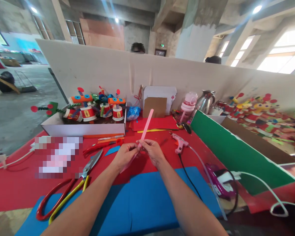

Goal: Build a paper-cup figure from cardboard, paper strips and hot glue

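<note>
A narrow pink paper strip [147,126] slants up from between my two hands, above the middle of the table. My left hand [128,154] pinches it near its lower part. Right beside it, my right hand [151,151] grips the strip with thumb and fingers. Part of the strip's lower length is hidden behind the left fingers. Below my forearms lies a blue sheet [147,200] on the red tabletop covering [12,193]. To the left rest large scissors [85,173] with red and yellow handles. A pink glue gun [179,143] lies to the right.
A white box [83,129] of paper-cup figures [88,113] stands back left. Red sheets [154,124], a pink bottle [188,104] and a steel jug [206,101] are at the back. A green panel [233,150] borders the right, near a purple power strip [218,183] with cables.
</note>
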`<state>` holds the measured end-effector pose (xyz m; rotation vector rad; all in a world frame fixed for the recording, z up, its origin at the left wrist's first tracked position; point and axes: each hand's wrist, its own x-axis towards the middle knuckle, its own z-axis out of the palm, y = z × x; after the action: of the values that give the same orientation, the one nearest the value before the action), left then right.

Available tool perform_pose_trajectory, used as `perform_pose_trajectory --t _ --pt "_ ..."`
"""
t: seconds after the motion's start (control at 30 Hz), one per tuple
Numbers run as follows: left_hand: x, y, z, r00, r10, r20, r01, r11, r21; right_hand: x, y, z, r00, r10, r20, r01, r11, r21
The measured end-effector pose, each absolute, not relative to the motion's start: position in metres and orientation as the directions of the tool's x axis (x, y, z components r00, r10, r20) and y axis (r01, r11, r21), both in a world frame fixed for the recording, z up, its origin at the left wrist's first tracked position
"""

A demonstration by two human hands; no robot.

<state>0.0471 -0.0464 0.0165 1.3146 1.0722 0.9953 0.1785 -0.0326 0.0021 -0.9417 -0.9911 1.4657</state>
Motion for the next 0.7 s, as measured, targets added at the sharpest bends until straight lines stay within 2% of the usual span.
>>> perform_pose_trajectory --t 0.17,0.3,0.53,0.7 --pt "0.0479 -0.0490 0.0169 0.242 0.968 -0.063 -0.033 0.074 0.997 0.1798 -0.0330 0.0014 -0.132 0.991 -0.006 -0.341 -0.051 -0.939" --pt "0.0453 -0.0480 0.0148 0.216 0.972 -0.091 -0.017 0.097 0.995 0.1804 -0.0330 -0.0009 -0.177 0.984 0.006 -0.364 -0.060 -0.929" --pt "0.0418 -0.0462 0.0132 0.273 0.958 -0.088 -0.010 0.095 0.995 0.1844 -0.0312 -0.0036 -0.276 0.961 -0.017 -0.439 -0.142 -0.887" --pt "0.0437 -0.0496 0.0172 0.265 0.960 -0.092 -0.032 0.104 0.994 0.1845 -0.0309 -0.0040 -0.270 0.963 -0.010 -0.447 -0.134 -0.885"
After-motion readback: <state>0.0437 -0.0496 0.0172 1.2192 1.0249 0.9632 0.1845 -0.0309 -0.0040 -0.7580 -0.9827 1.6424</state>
